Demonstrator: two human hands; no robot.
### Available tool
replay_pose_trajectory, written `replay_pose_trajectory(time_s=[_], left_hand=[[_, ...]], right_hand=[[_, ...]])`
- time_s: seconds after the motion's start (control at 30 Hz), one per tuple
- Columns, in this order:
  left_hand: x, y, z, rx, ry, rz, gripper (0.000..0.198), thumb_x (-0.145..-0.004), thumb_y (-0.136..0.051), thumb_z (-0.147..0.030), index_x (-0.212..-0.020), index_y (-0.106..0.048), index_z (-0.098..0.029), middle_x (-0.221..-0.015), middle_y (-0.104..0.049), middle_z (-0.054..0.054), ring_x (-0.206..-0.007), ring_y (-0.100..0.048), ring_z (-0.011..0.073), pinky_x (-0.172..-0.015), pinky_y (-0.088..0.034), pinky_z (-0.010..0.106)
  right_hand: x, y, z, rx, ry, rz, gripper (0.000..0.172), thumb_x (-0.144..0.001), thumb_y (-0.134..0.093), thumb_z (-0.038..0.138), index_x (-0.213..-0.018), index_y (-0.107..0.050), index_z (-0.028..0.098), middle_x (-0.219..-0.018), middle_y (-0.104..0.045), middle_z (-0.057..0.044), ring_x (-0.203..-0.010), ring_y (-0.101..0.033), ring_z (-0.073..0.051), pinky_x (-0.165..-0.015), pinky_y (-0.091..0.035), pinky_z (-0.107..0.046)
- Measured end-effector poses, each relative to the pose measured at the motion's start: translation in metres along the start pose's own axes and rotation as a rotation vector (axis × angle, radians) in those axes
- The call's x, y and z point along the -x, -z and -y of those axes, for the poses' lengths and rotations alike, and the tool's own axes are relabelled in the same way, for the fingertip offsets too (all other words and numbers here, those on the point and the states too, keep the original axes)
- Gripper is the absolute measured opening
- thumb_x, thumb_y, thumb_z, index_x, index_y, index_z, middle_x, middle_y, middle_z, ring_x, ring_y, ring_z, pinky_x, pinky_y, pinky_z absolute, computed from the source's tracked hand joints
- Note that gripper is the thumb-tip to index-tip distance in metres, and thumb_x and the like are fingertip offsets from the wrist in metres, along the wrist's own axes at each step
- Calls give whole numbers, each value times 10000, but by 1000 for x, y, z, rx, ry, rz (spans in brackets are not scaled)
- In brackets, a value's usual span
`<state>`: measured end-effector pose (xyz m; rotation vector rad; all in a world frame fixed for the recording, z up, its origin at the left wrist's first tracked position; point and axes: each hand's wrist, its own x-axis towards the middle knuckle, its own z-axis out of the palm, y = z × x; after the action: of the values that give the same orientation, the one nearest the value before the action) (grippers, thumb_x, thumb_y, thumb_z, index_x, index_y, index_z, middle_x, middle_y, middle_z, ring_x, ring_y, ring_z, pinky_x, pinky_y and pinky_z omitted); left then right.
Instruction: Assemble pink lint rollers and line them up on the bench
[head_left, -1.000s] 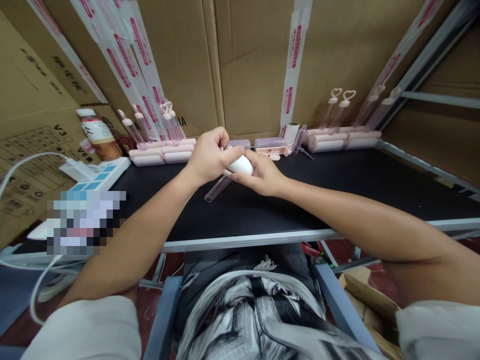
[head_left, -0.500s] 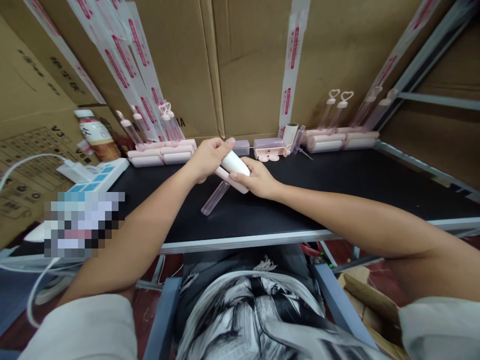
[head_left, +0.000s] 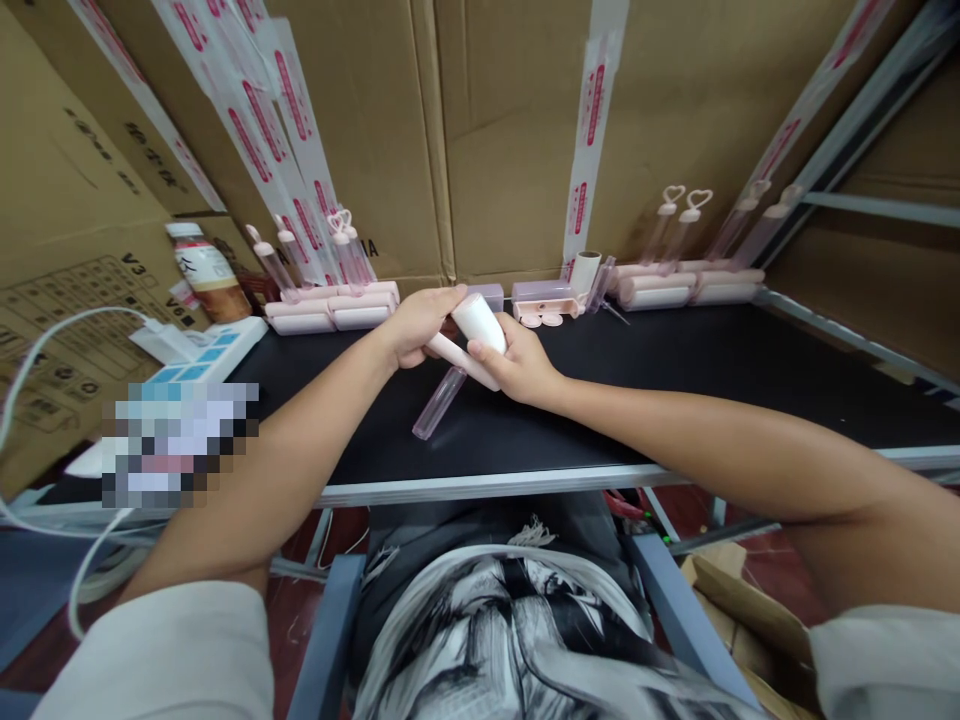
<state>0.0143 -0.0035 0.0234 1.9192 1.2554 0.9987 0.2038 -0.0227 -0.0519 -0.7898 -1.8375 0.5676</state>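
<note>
My right hand (head_left: 529, 362) is closed around a white roll (head_left: 481, 322), which looks like a lint roller's sticky roll, with the thumb across its lower end. Beneath that roll lies a slim pink plastic cover (head_left: 463, 361), tilted down to the right. At the cover's upper left end my left hand (head_left: 421, 325) is closed on it, and the thumb reaches to the top of the roll. Part of the cover is hidden by the fingers. Just below the hands, a clear pinkish tube-like handle (head_left: 439, 403) slants on the black table (head_left: 645, 410).
Finished-looking pink rollers with heart-topped handles stand at the back left (head_left: 334, 305) and back right (head_left: 686, 285). An opened pink cover (head_left: 546, 308) and a spare white roll (head_left: 583, 272) are at the back. Left are a bottle (head_left: 208, 272) and a power strip (head_left: 217, 350).
The white roll has swung to a steeper tilt and stands farther off the pink cover. My left fingers have shifted back from the roll's top end. The whole view has moved slightly.
</note>
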Motion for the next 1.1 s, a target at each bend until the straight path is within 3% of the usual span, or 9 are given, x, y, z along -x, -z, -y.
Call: replay_pose_trajectory(time_s=[0.1,0.27,0.43,0.53,0.67,0.8,0.9,1.0,1.1], left_hand=[[0,-3,2,338,233,1,426,-940,-667,-639,-848,-526,-248,-703,-529,9,-578,-547,165,-553,-454,320],[4,-11,5,329,411,24,560,-904,-673,-741,-765,-426,-257,-592,-369,-53,-431,-289,97,-451,-209,273],[8,-19,17,-10,316,26,466,-919,-694,-643,-765,-519,-239,-598,-474,-33,-431,-385,113,-441,-292,283],[9,-14,26,-272,239,76,361,-917,-698,-543,-796,-667,-204,-655,-637,19,-557,-560,169,-560,-420,308],[10,1,31,-486,91,196,272,-874,-715,-450,-914,-788,-191,-855,-801,51,-810,-717,251,-739,-508,334],[13,16,26,-634,-13,352,246,-883,-674,-425,-862,-783,-205,-864,-812,52,-802,-725,243,-721,-485,331],[15,21,22,-651,-46,259,260,-861,-671,-379,-995,-801,-198,-881,-814,55,-768,-715,225,-699,-482,326],[16,20,19,-462,-91,76,538,-841,-701,-372,-1337,-744,-171,-1078,-836,82,-822,-726,204,-755,-536,311],[16,16,17,-312,-165,32,667,-844,-720,-404,-1461,-701,-151,-1275,-813,124,-909,-737,203,-835,-579,323]], right_hand=[[-3,3,-1,13,14,15,645,-912,-618,845,-1042,-607,214,-956,-729,-80,-850,-660,-261,-753,-488,-393],[-13,15,-10,78,-52,-34,646,-902,-627,827,-1056,-635,199,-967,-750,-98,-868,-662,-275,-764,-480,-400],[-19,26,-16,92,-4,46,550,-910,-703,672,-1142,-716,173,-1031,-789,-100,-920,-690,-288,-830,-509,-415],[-20,32,-14,73,100,136,572,-881,-783,592,-1268,-742,172,-1211,-803,-114,-1054,-715,-313,-955,-529,-443],[-24,41,-12,81,147,237,590,-852,-837,544,-1309,-753,180,-1288,-798,-123,-1116,-729,-328,-1022,-524,-464],[-29,51,-16,132,145,281,537,-859,-834,498,-1276,-773,164,-1234,-805,-125,-1085,-728,-320,-995,-516,-448],[-32,57,-24,197,105,301,487,-834,-846,459,-1222,-798,170,-1131,-815,-101,-1019,-725,-309,-919,-509,-417],[-35,60,-30,240,73,309,480,-807,-861,427,-1211,-814,173,-1090,-818,-92,-988,-725,-304,-881,-499,-399],[-36,61,-32,235,83,324,490,-804,-866,405,-1230,-820,168,-1106,-825,-96,-991,-732,-302,-887,-501,-395]])
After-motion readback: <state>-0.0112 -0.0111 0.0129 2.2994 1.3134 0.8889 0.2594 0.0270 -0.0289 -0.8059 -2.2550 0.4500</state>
